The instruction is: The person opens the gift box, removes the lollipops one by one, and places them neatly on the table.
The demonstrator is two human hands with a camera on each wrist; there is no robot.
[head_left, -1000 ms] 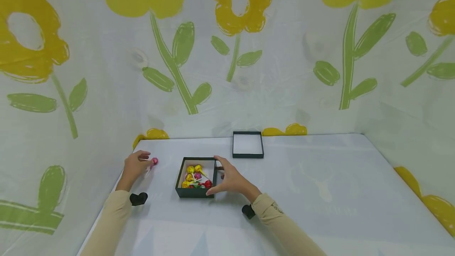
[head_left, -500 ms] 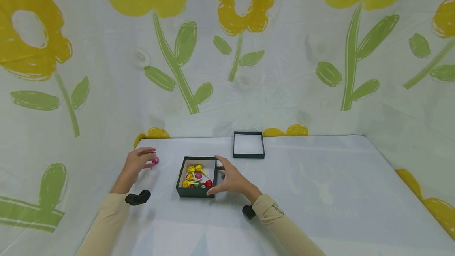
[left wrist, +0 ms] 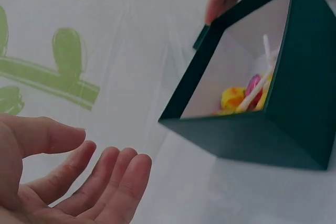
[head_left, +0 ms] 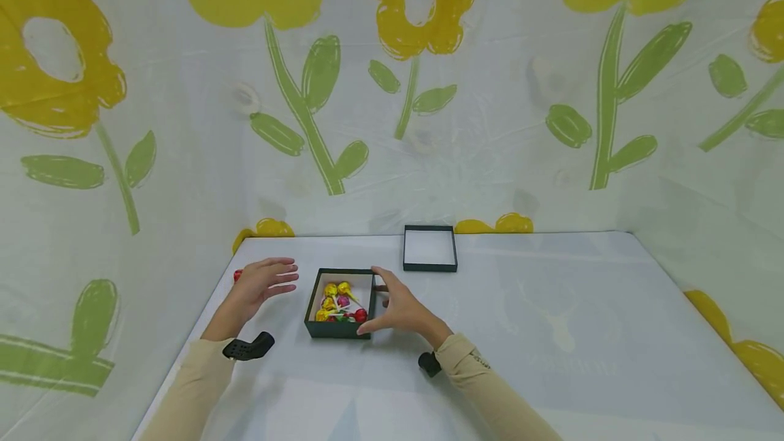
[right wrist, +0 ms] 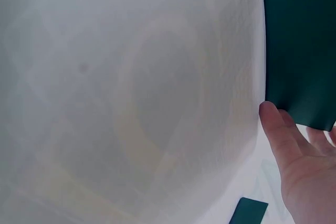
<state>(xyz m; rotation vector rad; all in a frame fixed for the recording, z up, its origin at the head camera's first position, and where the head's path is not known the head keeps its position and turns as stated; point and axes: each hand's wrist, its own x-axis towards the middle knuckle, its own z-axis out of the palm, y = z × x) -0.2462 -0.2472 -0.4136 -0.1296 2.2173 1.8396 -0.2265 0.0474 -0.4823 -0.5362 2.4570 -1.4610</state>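
Observation:
My left hand [head_left: 260, 284] hovers left of the box, fingers extended and slightly apart. In the left wrist view its palm and fingers [left wrist: 118, 187] hold nothing. Just behind it, a red ball-shaped wrapped sweet [head_left: 237, 275] peeks out, mostly hidden. The dark green square box [head_left: 337, 330] stands without its lid on the table, with wrapped lollipops inside: several yellow [head_left: 331, 289], a magenta one [head_left: 344, 301], a red one [head_left: 361, 315] and some green. My right hand [head_left: 401, 308] grips the box's right side, thumb at the front corner and fingers at the back corner.
The box lid [head_left: 430, 267], dark-rimmed and white inside, lies behind and right of the box near the table's back edge. The white table [head_left: 551, 359] reaches far to the right. A flower-printed curtain [head_left: 490, 155] closes off the back and sides.
My left hand has moved right toward the box and its fingers have straightened. The pink lollipop by its fingertips is out of sight; a red one now shows behind it. The right hand stays.

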